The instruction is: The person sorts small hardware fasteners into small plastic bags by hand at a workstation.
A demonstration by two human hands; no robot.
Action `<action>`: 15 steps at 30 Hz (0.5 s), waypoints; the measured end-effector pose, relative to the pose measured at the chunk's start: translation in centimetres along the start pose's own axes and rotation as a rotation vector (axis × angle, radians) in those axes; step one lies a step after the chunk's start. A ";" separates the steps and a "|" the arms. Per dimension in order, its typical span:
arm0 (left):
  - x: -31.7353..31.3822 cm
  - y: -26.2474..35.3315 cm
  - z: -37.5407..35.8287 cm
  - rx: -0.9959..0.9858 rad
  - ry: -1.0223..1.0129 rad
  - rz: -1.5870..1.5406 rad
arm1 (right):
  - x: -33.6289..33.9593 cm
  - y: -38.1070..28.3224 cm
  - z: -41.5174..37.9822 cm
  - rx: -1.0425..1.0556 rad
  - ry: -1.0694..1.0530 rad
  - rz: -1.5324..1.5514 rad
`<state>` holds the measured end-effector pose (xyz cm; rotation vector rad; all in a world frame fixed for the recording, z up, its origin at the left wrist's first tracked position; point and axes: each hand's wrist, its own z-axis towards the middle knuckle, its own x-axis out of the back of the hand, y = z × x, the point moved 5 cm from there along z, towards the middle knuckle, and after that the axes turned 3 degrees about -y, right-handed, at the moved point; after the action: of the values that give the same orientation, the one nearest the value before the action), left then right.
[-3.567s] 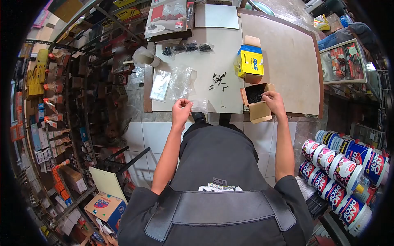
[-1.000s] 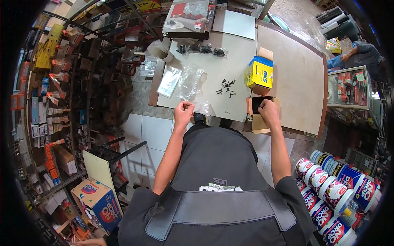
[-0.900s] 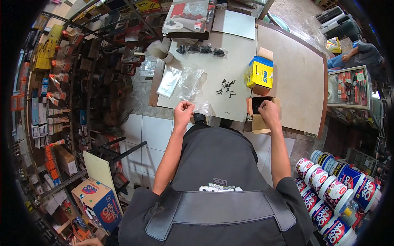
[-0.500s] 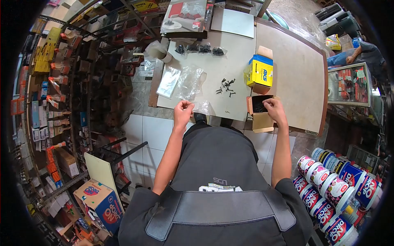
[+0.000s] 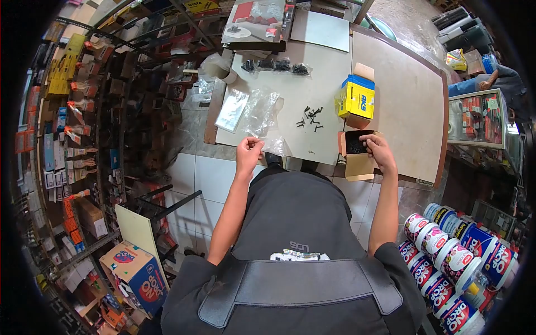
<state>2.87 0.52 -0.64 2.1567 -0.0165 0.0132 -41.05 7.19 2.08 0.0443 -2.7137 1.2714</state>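
My left hand [image 5: 249, 154] pinches the edge of a clear plastic bag [image 5: 274, 146] at the table's front edge. My right hand [image 5: 381, 152] is at an open cardboard box [image 5: 359, 167] of dark screws [image 5: 355, 144], its fingers closed over the box's right side; whether they hold a screw is too small to tell. Loose black screws [image 5: 312, 116] lie mid-table. Behind the open box is a yellow and blue box [image 5: 357, 100] with its flap up. More clear bags [image 5: 261, 111] lie flat on the left, near a stack of clear sleeves [image 5: 231, 110].
Several filled bags of black screws [image 5: 282, 65] line the back of the table [image 5: 402, 106]. A picture box [image 5: 254, 22] and a white board [image 5: 320, 32] sit behind them. Paint buckets [image 5: 458, 259] stand at right, shelves at left. Another person's arm [image 5: 487, 81] shows at far right.
My right hand has shifted slightly to the right over the open box. My left hand stays at the plastic bag. The view has moved slightly.
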 end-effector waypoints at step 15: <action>0.5 -0.1 -0.1 -0.004 0.026 -0.026 | -0.9 -1.2 0.7 -0.031 -0.130 0.345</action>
<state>3.32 0.60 -0.66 2.1520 0.0271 0.0261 -40.11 5.79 2.42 -0.3729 -2.9449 1.3507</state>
